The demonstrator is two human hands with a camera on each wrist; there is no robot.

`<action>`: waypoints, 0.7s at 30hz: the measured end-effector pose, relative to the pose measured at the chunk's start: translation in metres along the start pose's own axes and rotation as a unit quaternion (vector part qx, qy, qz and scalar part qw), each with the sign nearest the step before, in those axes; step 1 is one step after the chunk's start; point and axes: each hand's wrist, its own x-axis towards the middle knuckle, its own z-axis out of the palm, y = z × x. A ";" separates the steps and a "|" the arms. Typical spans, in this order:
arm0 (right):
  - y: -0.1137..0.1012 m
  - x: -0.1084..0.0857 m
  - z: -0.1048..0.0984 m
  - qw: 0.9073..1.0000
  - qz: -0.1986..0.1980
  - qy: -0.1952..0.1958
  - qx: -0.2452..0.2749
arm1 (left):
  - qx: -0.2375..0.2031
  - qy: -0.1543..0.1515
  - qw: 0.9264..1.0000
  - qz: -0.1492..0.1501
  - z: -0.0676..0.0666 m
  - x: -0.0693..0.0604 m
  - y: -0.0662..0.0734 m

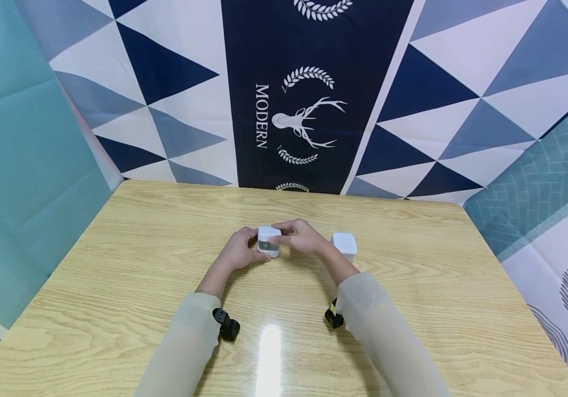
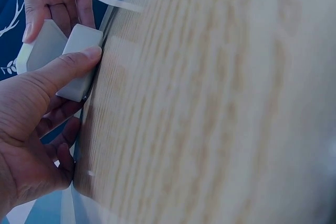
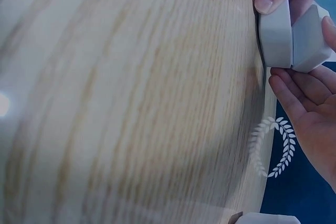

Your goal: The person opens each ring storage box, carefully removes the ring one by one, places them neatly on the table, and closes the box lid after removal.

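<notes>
A small white box (image 1: 269, 253) stands on the table between both hands, its lid (image 1: 269, 232) tilted up at the back. Through the gap in front a greyish interior shows, too small to make out. My left hand (image 1: 239, 250) grips the lower part from the left, its thumb along the front in the left wrist view. From the right, my right hand (image 1: 304, 236) holds the lid, thumb on one side and fingers on the other. In the right wrist view, the box's base (image 3: 276, 40) and lid (image 3: 313, 38) meet at an angle.
A second white box (image 1: 345, 244) stands on the wooden table (image 1: 165, 220) just right of my right hand. Behind the far table edge hangs a patterned cloth (image 1: 288, 66) with a deer head. A dark wrist camera (image 1: 227, 325) sits on the left sleeve.
</notes>
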 end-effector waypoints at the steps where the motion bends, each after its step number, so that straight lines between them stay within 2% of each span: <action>1: 0.000 0.000 0.000 1.000 0.001 0.000 0.000 | 0.001 0.001 1.000 0.000 0.000 0.000 0.000; 21: -0.001 -0.001 -0.001 1.000 0.012 0.004 0.006 | 0.007 0.005 1.000 0.003 0.001 0.001 -0.001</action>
